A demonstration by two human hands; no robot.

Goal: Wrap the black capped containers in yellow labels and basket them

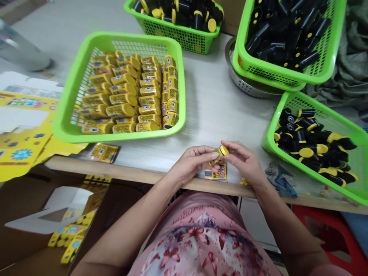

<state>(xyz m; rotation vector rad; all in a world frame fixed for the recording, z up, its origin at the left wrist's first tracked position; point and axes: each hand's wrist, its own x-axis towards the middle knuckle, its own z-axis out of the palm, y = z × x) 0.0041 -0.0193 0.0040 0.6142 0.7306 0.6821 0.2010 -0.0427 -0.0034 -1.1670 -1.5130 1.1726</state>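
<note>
Between my two hands is a small bottle (220,152) with a yellow cap and a yellow printed label. My left hand (198,158) grips its body, with the fingers wrapped round it. The thumb and fingers of my right hand (242,158) pinch the capped end. Just under the hands, a flat yellow label (216,172) lies near the table's front edge. Further left on that edge is a stack of similar yellow labels (104,153).
A green basket (179,126) of yellow-labelled bottles stands at left. Black bottles with yellow caps fill green baskets at the back (184,40), back right (330,73) and right (342,111). A blue-grey rag (281,180) lies by the right basket. An open carton (25,253) stands below the table.
</note>
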